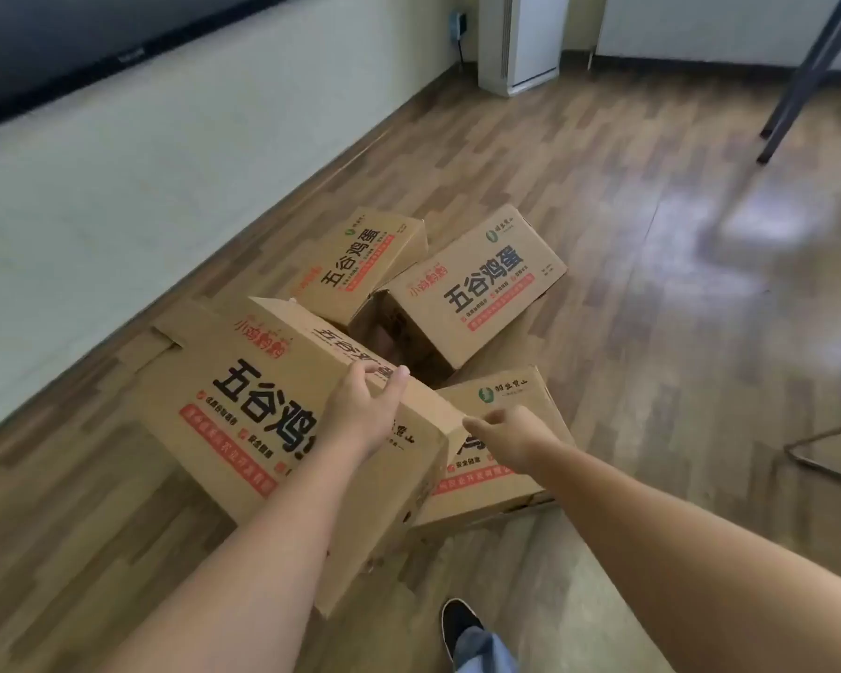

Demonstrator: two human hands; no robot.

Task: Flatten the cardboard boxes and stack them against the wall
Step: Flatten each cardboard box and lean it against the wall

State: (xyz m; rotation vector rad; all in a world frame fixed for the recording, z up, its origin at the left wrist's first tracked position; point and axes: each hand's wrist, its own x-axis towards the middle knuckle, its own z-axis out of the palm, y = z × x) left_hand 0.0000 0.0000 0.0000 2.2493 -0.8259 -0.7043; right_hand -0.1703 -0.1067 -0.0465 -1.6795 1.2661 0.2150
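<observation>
Several brown cardboard boxes with black and red print lie on the wooden floor close to the pale wall [117, 177]. The nearest big box [244, 400] stands unflattened, tilted. My left hand [360, 405] grips its top ridge, thumb over the far side. My right hand [511, 437] reaches to that box's right end corner, fingers curled; contact is unclear. Under my right hand lies a lower box [501, 483]. Behind it are an open-ended box [467, 289] and another box [360, 264].
A white floor-standing unit [520, 41] stands at the back by the wall, with a socket and cable beside it. Dark table legs [807, 75] stand at the far right, a metal frame [826, 454] at the right edge. My shoe [460, 624] is below.
</observation>
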